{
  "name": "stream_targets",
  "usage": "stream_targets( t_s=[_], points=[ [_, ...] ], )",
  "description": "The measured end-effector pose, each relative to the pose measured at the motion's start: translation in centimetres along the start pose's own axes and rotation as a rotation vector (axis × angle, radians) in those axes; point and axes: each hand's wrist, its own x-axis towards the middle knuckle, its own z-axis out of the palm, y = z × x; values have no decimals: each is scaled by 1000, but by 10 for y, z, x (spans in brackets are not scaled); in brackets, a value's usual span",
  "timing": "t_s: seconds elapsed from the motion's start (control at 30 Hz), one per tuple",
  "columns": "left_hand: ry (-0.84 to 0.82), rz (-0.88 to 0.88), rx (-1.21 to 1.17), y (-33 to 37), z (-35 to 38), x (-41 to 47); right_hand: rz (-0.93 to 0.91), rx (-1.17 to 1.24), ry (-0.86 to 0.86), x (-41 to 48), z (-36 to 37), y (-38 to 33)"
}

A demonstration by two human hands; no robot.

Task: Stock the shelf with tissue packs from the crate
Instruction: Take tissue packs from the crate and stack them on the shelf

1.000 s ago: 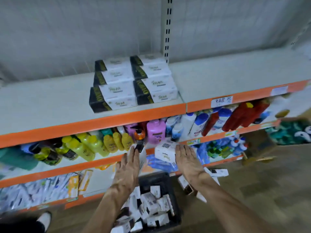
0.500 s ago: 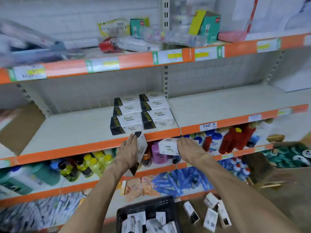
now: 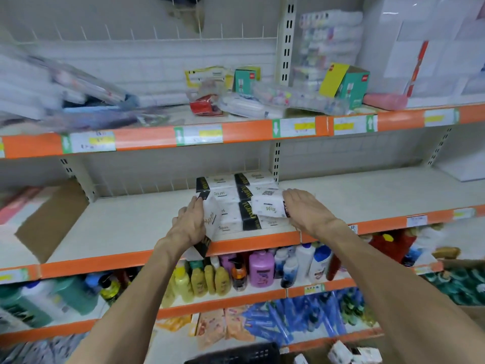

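At the middle shelf [image 3: 131,224], the left hand [image 3: 187,224] grips a tissue pack [image 3: 212,216] on end, just left of the stack [image 3: 252,179]; the right hand [image 3: 307,211] grips a second pack [image 3: 267,206] over the stack's right half.

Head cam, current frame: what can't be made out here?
All head view.
1. Crate: cut off by the bottom edge; contents unseen.
2. Shelf stack: partly hidden by left hand, right hand and the left pack, right pack they hold; count unclear.
3. Price labels: too blurred to read.
4. Upper-left goods: motion-blurred, unidentifiable.
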Motion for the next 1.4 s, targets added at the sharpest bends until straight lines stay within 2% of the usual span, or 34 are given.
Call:
stream_targets(
  t_s=[0.1, 0.33, 0.4, 0.47, 0.57, 0.77, 0.83, 1.07, 1.33, 1.4],
  points=[
    [27, 18, -23, -9, -8, 21, 10, 14, 43, 25, 2, -8],
    [4, 70, -167, -24, -1, 66, 34, -15, -31, 51, 15, -26],
    [0, 80, -226, -28, 4, 76, 32, -14, -6, 55, 24, -26],
    [-4, 73, -286, -27, 8, 80, 8, -10, 44, 59, 34, -27],
    [4, 9, -356, -27, 17, 80, -3, 11, 7, 58, 46, -35],
    [31, -109, -259, -42, 26, 78, 107, 64, -75, 56, 61, -45],
    [54, -158, -212, -47, 28, 76, 134, 83, -55, 59, 66, -45],
    [84, -125, -317, -59, 32, 75, 178, 88, -50, 67, 67, -48],
    [93, -216, -288, -46, 25, 70, 170, 31, -68, 69, 63, -49],
    [39, -196, -266, -42, 24, 70, 166, 25, -72, 70, 62, -47]
  ],
)
